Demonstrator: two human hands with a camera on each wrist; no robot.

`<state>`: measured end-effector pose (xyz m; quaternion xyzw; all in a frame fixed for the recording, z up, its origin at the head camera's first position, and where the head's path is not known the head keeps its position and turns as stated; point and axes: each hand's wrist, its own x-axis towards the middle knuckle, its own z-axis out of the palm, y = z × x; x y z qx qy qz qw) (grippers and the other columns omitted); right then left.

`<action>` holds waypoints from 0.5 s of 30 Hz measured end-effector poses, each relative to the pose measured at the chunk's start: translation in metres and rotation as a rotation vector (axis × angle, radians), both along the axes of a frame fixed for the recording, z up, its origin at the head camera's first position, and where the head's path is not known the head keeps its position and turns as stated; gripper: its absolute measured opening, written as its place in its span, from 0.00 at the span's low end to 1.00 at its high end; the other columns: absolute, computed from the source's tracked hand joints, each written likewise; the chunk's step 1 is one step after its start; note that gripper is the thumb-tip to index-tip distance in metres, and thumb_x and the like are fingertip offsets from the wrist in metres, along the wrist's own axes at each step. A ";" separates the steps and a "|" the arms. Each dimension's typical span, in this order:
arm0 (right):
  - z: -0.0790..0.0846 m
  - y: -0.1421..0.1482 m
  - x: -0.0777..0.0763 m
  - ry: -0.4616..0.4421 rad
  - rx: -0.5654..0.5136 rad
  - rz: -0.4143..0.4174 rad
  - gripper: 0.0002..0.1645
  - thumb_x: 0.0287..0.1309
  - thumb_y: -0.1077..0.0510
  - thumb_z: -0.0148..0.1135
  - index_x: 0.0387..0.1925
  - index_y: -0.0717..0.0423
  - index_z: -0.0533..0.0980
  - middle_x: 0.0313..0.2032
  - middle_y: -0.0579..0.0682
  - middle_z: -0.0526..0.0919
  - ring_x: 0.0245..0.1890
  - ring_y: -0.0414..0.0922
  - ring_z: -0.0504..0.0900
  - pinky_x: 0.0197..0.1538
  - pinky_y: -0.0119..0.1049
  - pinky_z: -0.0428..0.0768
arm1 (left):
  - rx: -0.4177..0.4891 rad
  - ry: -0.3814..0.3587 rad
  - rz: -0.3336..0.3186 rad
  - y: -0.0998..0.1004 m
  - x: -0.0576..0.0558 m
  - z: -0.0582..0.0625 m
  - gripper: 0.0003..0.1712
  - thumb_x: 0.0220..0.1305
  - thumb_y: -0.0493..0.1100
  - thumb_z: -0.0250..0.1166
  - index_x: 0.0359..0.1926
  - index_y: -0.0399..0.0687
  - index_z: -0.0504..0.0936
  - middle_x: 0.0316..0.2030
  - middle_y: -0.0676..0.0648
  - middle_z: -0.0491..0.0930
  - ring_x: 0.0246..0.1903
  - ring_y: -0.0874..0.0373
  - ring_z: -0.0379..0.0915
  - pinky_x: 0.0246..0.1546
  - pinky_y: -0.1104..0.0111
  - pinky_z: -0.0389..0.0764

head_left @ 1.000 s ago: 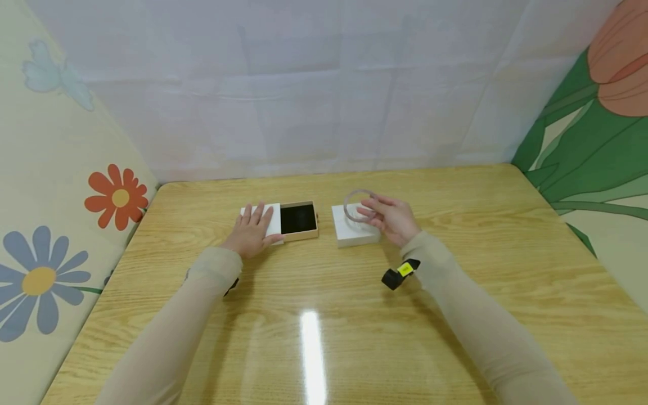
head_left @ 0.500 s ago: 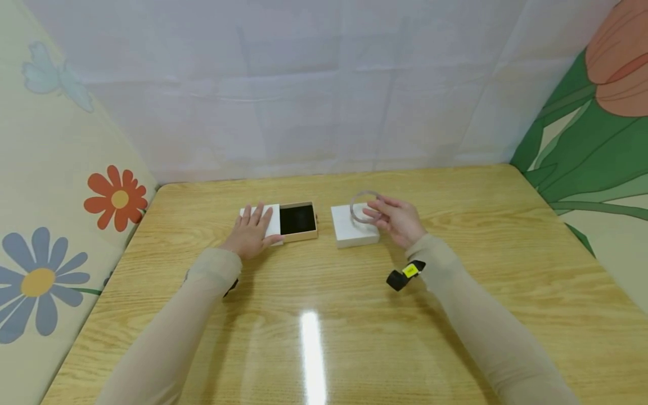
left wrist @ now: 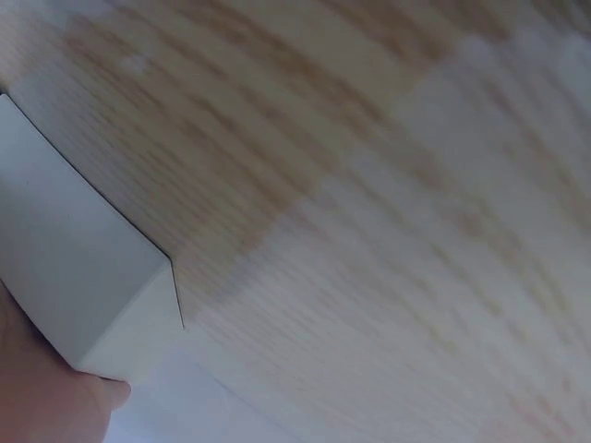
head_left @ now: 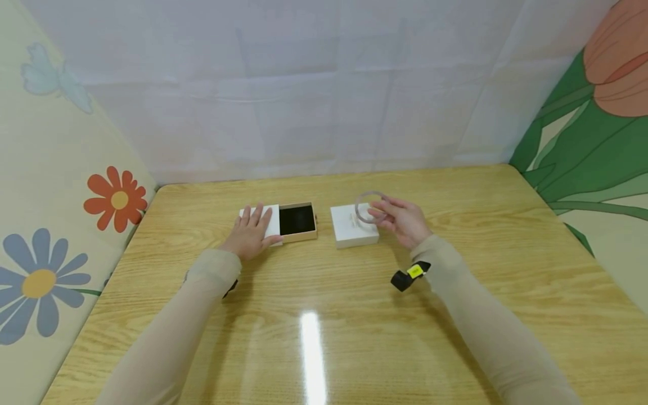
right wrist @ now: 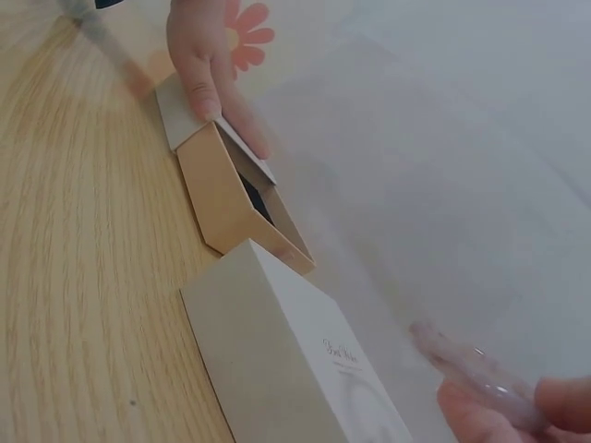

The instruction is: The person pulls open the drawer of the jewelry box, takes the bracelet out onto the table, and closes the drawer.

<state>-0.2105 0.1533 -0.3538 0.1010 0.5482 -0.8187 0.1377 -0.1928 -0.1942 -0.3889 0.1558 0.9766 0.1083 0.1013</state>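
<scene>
My left hand (head_left: 251,230) lies with its fingers spread over the white sleeve (head_left: 274,220) of a slide-out box. From the sleeve's right side juts a tan drawer (head_left: 298,238) with a black lining. In the left wrist view, part of the hand (left wrist: 55,401) shows at the sleeve's corner (left wrist: 83,249). My right hand (head_left: 405,220) pinches a pale, see-through bangle (head_left: 358,209) between thumb and fingers. The bangle is held up above a second white box (head_left: 349,228), which is closed and has small script lettering (right wrist: 342,351) on its top.
The boxes stand on a wood-grain table (head_left: 263,315). Behind the table hangs a white cloth (head_left: 314,112). Flower-painted panels stand at the left (head_left: 66,197) and right (head_left: 597,140).
My right hand has shifted a little to the right with the bangle, uncovering more of the second box's top. My left hand stays on the sleeve, and the drawer has not moved.
</scene>
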 end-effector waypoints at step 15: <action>0.001 0.011 0.000 -0.025 -0.001 -0.017 0.29 0.72 0.65 0.47 0.70 0.72 0.55 0.30 0.47 0.86 0.31 0.39 0.86 0.30 0.22 0.79 | -0.008 0.004 -0.001 0.000 -0.001 -0.001 0.46 0.74 0.59 0.48 0.75 0.32 0.42 0.74 0.29 0.34 0.71 0.29 0.25 0.67 0.39 0.35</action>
